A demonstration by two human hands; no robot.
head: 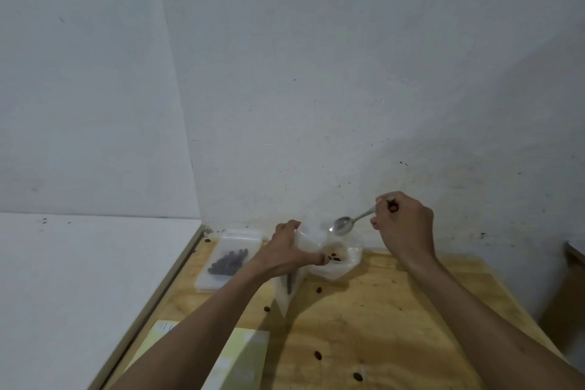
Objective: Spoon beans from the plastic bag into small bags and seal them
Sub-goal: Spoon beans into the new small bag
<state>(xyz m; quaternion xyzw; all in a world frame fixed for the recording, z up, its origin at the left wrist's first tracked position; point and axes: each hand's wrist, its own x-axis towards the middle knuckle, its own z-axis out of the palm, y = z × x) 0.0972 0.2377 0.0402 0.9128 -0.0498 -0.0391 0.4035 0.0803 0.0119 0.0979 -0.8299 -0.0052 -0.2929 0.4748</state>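
Spoon (343, 225) hangs bowl-down-left from the right hand (402, 225), whose curled fingers pinch its handle end, just above the bag (335, 263) mouth; left hand (285, 253) grips a small bag (286, 286) beside it, so the scoop goes down-left into the beans (333, 258)

Spoon (343, 225) above held bag (311, 239)

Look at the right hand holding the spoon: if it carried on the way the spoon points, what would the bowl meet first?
Probably the clear plastic bag that the left hand holds open. The metal spoon in the right hand points down-left, its bowl just above the bag's mouth, though depth is uncertain.
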